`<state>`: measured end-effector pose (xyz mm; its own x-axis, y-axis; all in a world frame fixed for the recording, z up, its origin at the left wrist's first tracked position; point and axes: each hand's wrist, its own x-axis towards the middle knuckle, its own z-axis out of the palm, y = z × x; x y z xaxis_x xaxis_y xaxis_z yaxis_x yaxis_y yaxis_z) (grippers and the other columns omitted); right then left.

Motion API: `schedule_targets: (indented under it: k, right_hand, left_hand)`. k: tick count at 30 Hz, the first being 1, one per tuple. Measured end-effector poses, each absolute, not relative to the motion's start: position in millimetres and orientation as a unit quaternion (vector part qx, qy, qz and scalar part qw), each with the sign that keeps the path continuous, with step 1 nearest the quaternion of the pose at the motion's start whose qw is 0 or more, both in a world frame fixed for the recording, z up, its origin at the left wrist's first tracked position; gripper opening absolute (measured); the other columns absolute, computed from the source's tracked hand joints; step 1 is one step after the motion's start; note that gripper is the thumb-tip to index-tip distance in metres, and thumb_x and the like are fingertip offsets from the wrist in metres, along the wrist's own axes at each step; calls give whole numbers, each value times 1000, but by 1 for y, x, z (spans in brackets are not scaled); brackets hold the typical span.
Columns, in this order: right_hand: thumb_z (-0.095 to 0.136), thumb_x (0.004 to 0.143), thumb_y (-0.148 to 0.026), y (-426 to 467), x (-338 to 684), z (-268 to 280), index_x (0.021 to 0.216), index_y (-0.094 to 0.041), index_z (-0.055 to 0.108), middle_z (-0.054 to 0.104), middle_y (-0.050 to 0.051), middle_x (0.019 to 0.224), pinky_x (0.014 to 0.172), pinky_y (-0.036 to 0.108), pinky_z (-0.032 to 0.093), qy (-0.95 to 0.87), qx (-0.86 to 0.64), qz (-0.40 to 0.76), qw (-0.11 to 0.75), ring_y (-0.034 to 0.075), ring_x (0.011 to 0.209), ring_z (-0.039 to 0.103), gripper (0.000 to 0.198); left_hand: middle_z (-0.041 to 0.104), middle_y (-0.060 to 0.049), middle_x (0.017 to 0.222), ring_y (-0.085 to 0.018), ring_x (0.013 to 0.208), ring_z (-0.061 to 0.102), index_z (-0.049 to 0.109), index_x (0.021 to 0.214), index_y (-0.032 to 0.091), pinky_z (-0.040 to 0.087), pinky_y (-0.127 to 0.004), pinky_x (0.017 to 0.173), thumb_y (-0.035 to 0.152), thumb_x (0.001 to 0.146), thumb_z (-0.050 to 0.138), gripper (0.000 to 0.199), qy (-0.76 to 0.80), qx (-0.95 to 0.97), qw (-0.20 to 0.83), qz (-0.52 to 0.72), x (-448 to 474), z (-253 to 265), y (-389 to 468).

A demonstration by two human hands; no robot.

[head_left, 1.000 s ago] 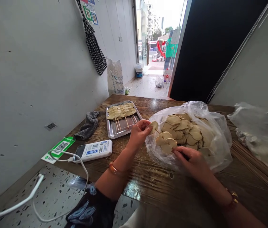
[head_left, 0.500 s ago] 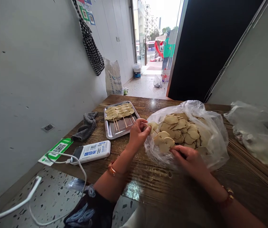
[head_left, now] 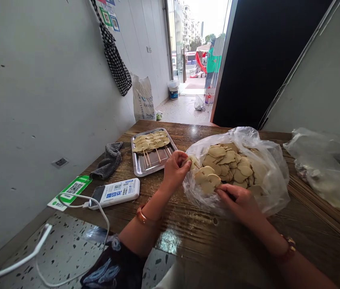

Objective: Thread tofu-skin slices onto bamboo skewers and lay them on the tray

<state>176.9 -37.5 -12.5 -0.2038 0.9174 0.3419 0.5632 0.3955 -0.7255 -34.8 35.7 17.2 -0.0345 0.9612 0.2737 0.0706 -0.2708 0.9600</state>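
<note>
Loaded skewers of flat, pale tan slices (head_left: 151, 141) lie on the silver rectangular metal tray (head_left: 140, 165); many loose tan slices (head_left: 218, 151) await in the clear plastic bag (head_left: 273, 180). Above its near-left edge, the left hand (head_left: 175, 169) pinches one slice and the right hand (head_left: 238, 200) pinches the near end of a seemingly part-filled slice skewer (head_left: 207, 180), slanting far-left to near-right; its pointed end is indistinguishable.
</note>
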Motion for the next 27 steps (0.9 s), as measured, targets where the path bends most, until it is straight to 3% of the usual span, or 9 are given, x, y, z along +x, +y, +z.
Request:
schedule_targets:
  k: [14,22,27]
  right_hand:
    - [52,90,-34,-36,178,-11,85,-19,72,74,2,82,69,26,49,-725,-509,262,382,19,75,66,25]
    - [49,90,-40,-37,180,-3,83,-18,70,67,0,68,56,22,47,-698,-515,329,373,15,62,59,31]
    - [50,89,-39,-38,178,-2,82,-17,70,65,1,67,54,22,46,-687,-514,344,381,14,60,57,30]
  left_hand:
    - [52,5,61,-9,56,45,57,80,18,33,-21,56,17,71,64,11,467,630,349,513,-25,26,24]
    - [58,1,72,-8,62,48,59,85,15,37,-20,58,39,71,73,31,397,510,520,559,-30,24,29]
    - [60,-1,72,-8,63,52,64,79,13,41,-21,60,42,63,80,37,353,464,641,499,-28,21,28]
